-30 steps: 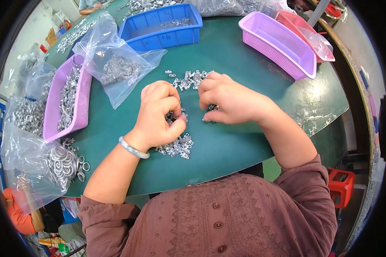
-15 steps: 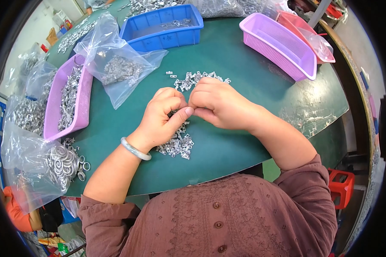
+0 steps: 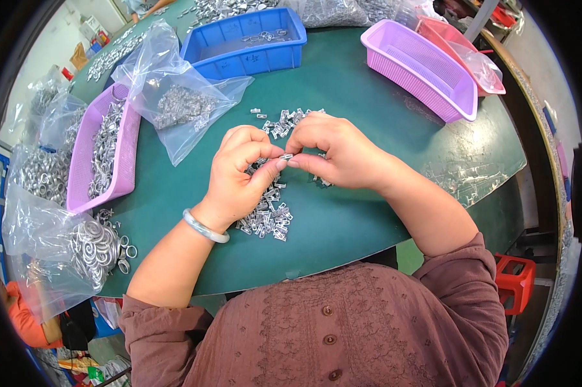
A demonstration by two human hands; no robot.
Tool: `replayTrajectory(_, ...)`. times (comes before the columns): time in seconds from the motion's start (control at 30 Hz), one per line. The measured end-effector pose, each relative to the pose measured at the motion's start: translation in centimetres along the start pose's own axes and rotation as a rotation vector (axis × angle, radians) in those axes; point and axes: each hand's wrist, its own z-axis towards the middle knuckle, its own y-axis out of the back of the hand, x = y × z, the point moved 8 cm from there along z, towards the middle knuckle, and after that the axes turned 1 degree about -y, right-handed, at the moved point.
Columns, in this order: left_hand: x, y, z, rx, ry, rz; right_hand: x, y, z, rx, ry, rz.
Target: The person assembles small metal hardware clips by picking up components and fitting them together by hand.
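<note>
Inspector: Your left hand [image 3: 242, 171] and right hand [image 3: 336, 151] pinch one small metal clip [image 3: 286, 157] between their fingertips.

Operator: Where?

Inspector: Above the clip pile [image 3: 265, 216] on the green table [image 3: 342, 219].

Bright, even light, soft shadows, sharp centre; fisheye bends edges, dark rim perhaps slightly blurred.

Bare green desk [image 3: 342, 226] right of and below the right hand [image 3: 342, 151], clip pile [image 3: 265, 216] under the left hand [image 3: 242, 171], plastic bag [image 3: 181, 109] and purple tray [image 3: 100, 158] crowding its left
</note>
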Motion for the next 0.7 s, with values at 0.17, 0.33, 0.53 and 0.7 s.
replayTrajectory(0.17, -0.4, 0.1, 0.1, -0.017, -0.045, 0.017, 0.2, 0.2, -0.1, -0.044, 0.060, 0.020)
replayTrajectory(0.33, -0.7, 0.3, 0.1, -0.025, -0.097, 0.057, 0.0, 0.8, 0.1, -0.036, 0.011, -0.022)
replayTrajectory(0.53, -0.4, -0.3, 0.2, 0.085, -0.080, 0.202, -1.3, 0.1, -0.8, 0.216, -0.026, -0.372)
replayTrajectory(0.7, 0.3, -0.7, -0.1, 0.153, -0.027, 0.213, -0.8, -1.8, -1.5, 0.386, -0.050, -0.422)
